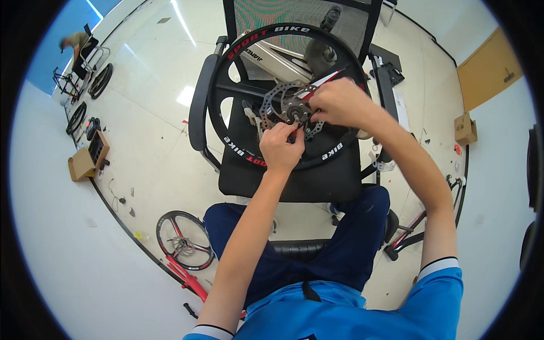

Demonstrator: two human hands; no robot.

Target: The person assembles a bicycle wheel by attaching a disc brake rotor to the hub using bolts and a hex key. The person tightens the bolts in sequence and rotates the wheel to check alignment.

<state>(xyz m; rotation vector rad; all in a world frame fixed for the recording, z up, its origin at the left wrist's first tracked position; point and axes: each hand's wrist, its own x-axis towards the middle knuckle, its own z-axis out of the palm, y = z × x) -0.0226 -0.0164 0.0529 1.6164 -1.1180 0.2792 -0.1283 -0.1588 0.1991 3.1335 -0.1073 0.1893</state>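
Note:
A black bicycle wheel [216,85] with wide spokes lies flat across a black office chair's seat and armrests. At its middle sits a silver perforated brake disc [268,106], with the hub [295,106] and axle facing up. My left hand [281,146] is closed in a pinch at the near side of the hub, next to the axle; a small dark piece shows by its fingertips. From the right, my right hand [343,103] curls its fingers against the hub and disc. What its fingers hold, if anything, is hidden.
Under the wheel lie a white bicycle frame part [276,61] and other parts on the chair seat [255,184]. Another wheel [185,240] and a red frame [184,275] rest on the floor at left. Open cardboard box [80,165] stands far left. Someone works beside bicycles at upper left.

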